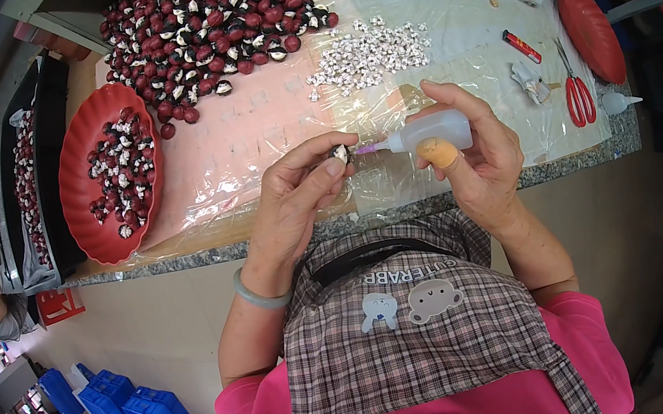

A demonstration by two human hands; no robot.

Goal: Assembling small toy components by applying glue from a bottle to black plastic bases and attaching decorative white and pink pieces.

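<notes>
Between the thumb and forefinger of my left hand (295,191) is a small round black-and-white piece (341,153). My right hand (490,166) is wrapped round a translucent squeeze bottle (448,129), which lies nearly level. Its thin pink-purple nozzle (370,148) points left and comes close to the piece; I cannot tell whether the two touch. An orange finger cot (436,152) covers the tip of my right thumb. Beyond my hands lie a cluster of small white pieces with dark marks (369,56) and a large pile of dark red, black and white round pieces (211,32).
A red scalloped tray (78,202) with red-and-white pieces stands at left. To the right are red-handled scissors (581,101), a red tube (522,46), crumpled tissue (531,81), another squeeze bottle (616,103) and a red tray (590,31). Clear film covers the worktop.
</notes>
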